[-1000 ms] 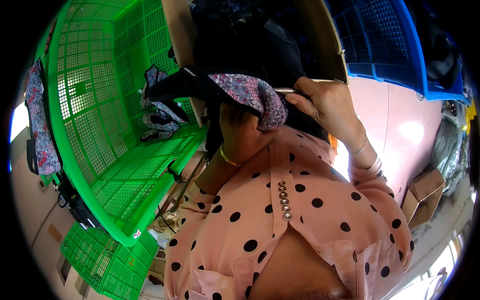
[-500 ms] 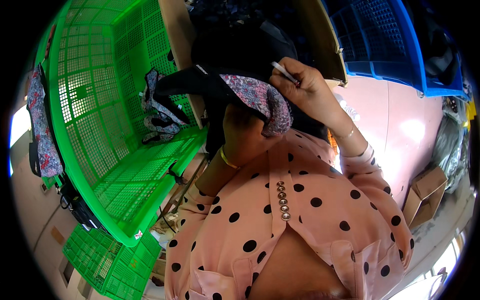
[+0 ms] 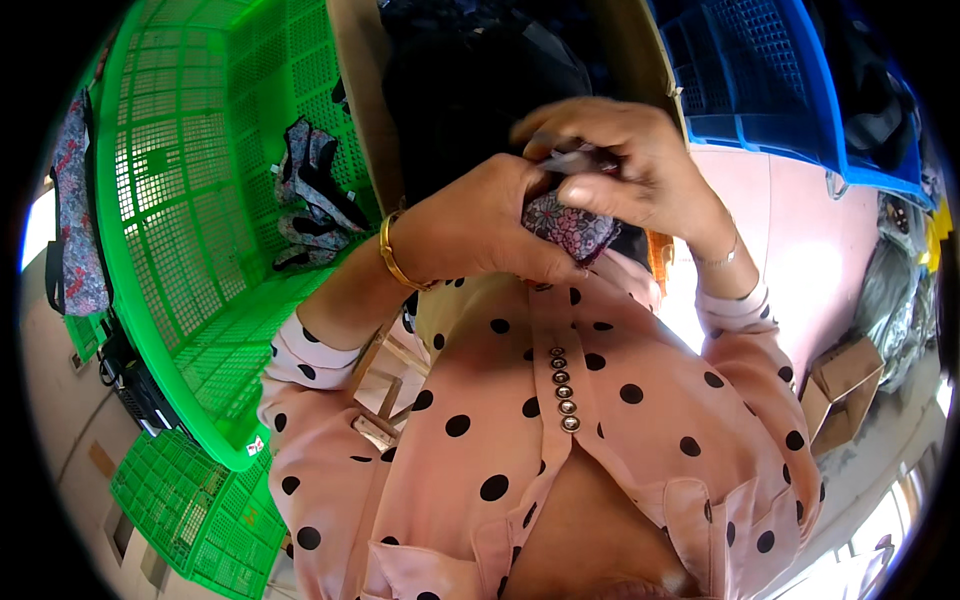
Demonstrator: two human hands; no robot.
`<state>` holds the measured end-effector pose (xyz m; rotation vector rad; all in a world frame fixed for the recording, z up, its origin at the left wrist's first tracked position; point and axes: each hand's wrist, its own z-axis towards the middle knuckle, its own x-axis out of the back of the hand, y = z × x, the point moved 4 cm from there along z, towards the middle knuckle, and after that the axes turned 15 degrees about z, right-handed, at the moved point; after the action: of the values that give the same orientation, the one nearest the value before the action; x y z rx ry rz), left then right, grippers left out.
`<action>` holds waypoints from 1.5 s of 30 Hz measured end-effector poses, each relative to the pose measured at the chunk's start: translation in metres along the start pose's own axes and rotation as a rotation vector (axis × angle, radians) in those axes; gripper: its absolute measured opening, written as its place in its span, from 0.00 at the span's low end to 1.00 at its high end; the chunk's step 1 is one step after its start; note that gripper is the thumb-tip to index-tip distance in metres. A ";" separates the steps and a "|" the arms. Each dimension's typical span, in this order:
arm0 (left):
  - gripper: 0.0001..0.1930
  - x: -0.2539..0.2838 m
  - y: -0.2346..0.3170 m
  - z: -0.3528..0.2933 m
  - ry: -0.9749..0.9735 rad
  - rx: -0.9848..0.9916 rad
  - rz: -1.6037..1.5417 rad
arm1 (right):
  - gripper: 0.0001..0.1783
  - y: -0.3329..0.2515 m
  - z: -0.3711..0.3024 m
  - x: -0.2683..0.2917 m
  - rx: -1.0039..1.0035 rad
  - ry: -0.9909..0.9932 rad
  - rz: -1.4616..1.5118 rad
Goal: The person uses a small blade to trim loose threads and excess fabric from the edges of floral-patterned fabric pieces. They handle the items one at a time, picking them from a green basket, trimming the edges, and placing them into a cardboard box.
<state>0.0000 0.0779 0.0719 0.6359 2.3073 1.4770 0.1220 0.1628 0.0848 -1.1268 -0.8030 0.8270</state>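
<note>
A floral-printed fabric piece with black parts is bunched up in front of my chest. My left hand, a gold bangle on its wrist, is closed around it, thumb along its lower edge. My right hand is right against the fabric's upper side, slightly blurred. Between its thumb and fingers is a slim pale tool with a dark red part; its exact kind does not show. Black fabric lies just beyond both hands, and the floral piece's far side is hidden by my fingers.
A large green mesh crate stands at left, with several floral fabric pieces inside and another floral piece beyond its outer rim. A cardboard box lies ahead. At right are a blue crate and a small carton.
My left hand has come out from under the fabric and now grips it from the left. My right hand has turned inward with the slim tool, and the floral part is bunched smaller.
</note>
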 end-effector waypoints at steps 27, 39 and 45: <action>0.14 -0.002 -0.046 0.005 0.381 -0.115 0.273 | 0.13 0.029 -0.042 -0.018 -1.112 0.387 0.490; 0.14 0.087 -0.066 0.048 0.907 -0.273 0.843 | 0.14 0.101 0.040 0.011 -0.506 0.155 -0.085; 0.17 0.071 -0.065 0.037 0.800 -0.250 0.830 | 0.27 0.054 0.018 0.015 -0.165 -0.186 -0.489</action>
<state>-0.0537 0.1203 -0.0047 1.1774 2.4038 2.7638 0.1055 0.1953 0.0391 -0.9451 -1.2591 0.4627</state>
